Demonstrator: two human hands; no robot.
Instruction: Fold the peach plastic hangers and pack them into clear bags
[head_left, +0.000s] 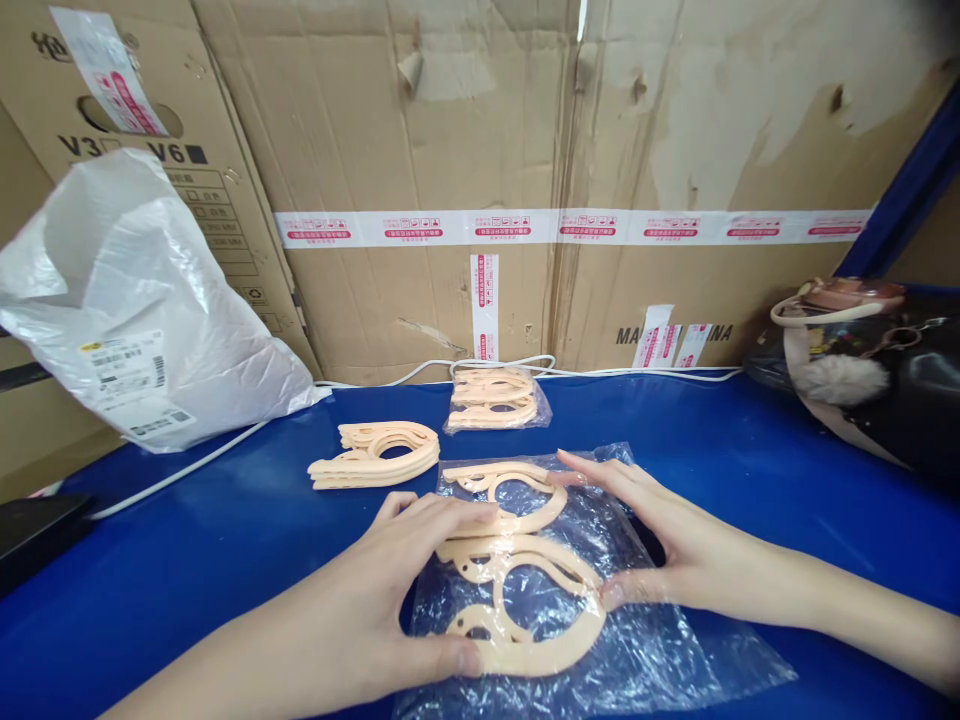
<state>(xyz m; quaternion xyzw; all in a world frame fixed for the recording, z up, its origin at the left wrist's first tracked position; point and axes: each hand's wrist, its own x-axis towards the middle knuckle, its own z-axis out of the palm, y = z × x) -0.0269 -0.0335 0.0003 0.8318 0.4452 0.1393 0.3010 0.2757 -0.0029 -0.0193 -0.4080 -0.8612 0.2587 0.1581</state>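
Observation:
Cream plastic folding hangers (551,655) lie inside a clear plastic bag (660,650) on the blue tabletop, in two groups one behind the other. My left hand (360,600) grips their left side through the film, thumb at the near group and fingers over the far one. On the right side my right hand (667,530) holds the bagged hangers, its thumb against the near group and its fingertips at the far group's upper edge. Just beyond my left hand sits a loose stack of folding hangers (375,470). Farther back lies a bagged pack of the same hangers (495,400).
Cardboard sheets (420,300) with printed tape stand along the back. A white plastic mailer bag (150,310) leans at the left, near a dark flat object (45,535). A white cable (187,470) runs along the back. At the right are a bottle (840,310) and a black bag (922,380).

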